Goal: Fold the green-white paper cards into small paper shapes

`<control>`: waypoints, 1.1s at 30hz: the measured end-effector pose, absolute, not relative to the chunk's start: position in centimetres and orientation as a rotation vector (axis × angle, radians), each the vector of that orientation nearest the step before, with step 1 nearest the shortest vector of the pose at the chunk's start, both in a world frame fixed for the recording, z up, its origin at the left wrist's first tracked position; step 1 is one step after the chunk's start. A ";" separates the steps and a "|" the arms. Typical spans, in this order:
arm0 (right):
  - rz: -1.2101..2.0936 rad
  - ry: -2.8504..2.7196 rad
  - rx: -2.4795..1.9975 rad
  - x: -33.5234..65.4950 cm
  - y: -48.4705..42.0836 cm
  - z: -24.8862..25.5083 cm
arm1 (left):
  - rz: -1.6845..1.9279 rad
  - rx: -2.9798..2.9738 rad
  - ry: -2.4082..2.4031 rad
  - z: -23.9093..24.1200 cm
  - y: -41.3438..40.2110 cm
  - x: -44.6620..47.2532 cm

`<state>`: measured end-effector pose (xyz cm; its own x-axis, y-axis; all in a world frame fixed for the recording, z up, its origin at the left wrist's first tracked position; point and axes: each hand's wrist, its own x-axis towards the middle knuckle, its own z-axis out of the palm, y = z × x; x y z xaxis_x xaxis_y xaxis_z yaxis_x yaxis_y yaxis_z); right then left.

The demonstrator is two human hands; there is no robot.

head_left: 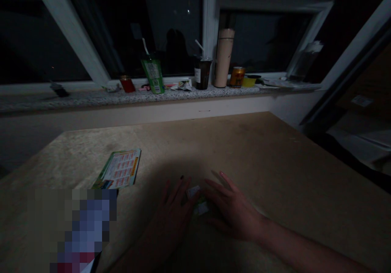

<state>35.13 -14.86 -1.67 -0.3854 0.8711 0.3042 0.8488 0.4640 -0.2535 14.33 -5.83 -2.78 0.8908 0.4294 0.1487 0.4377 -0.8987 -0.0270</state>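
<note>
My left hand (pixel 174 210) and my right hand (pixel 233 210) lie close together on the tan tabletop (pixel 275 163) in deep shadow. Between them sits a small white paper-like object (pixel 197 199), touched by fingertips of both hands. The left hand's fingers are stretched forward and lie flat beside it. On the right hand the fingers are spread, with the inner ones curled toward the small object. What the object is I cannot make out in the dim light.
A green-edged printed card (pixel 119 169) lies left of my hands, with a blurred patch (pixel 82 228) below it. On the stone windowsill (pixel 91 98) stand a green drink pouch (pixel 152 74), a dark cup with straw (pixel 202 73), a tall beige flask (pixel 224 57), two cans and scraps.
</note>
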 end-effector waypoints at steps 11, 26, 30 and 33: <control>-0.220 -2.358 -1.238 34.9 -15.2 -2.7 | -0.197 -3.022 -0.693 -2.5 -5.8 14.2; -0.090 -2.357 -1.166 34.5 -15.8 -2.1 | -0.243 -2.999 -0.698 -2.4 -5.7 13.9; -0.207 -2.319 -1.150 34.1 -15.5 -2.5 | -0.232 -3.058 -0.645 -1.5 -6.2 13.7; -0.233 -2.305 -1.168 33.7 -15.4 -2.8 | -0.208 -3.118 -0.561 -1.3 -6.5 13.6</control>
<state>33.73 -15.41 -2.79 -0.4784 0.6949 0.5369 0.7882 0.6093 -0.0864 13.61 -6.49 -1.31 0.9289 0.3493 0.1228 0.3450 -0.9370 0.0554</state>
